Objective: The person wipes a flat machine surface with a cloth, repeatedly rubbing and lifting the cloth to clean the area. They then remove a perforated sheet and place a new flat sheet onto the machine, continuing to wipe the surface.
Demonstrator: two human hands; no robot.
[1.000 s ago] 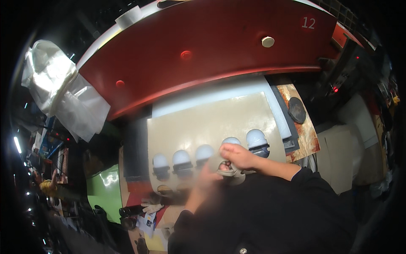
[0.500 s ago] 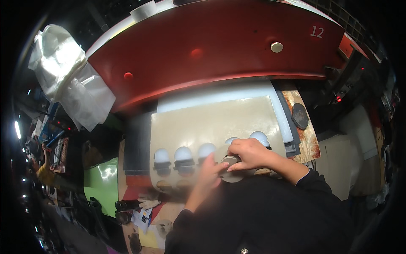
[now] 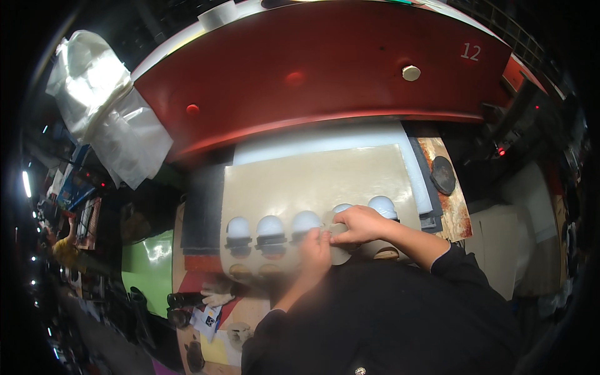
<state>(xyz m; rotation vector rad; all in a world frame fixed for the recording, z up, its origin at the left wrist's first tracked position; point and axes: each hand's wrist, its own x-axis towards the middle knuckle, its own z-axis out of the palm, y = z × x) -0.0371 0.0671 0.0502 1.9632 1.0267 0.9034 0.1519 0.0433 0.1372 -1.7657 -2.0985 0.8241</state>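
Both my hands meet over the near edge of a beige-grey sheet (image 3: 312, 172) with a row of rounded openings. Light blue shows through them, and dark bands cross their lower parts. My right hand (image 3: 362, 225) comes from the right with its fingers closed, pinching a small beige-grey piece (image 3: 327, 230). My left hand (image 3: 314, 257) is slightly blurred. Its thumb and fingers press together at the same piece. The hands partly cover the openings beneath them, and whether the piece is still joined to the sheet I cannot tell.
A red machine panel (image 3: 325, 69) stands across the far side. Clear plastic (image 3: 103, 100) hangs at the far left. A dark oval pad (image 3: 443, 175) lies on the stained board (image 3: 464, 215) at right. Near left are a pale glove (image 3: 217, 294) and a green sheet (image 3: 149, 269).
My hands have drawn together at the fingertips. The dark grey face of the piece showed between them before; now only a small beige-grey part shows.
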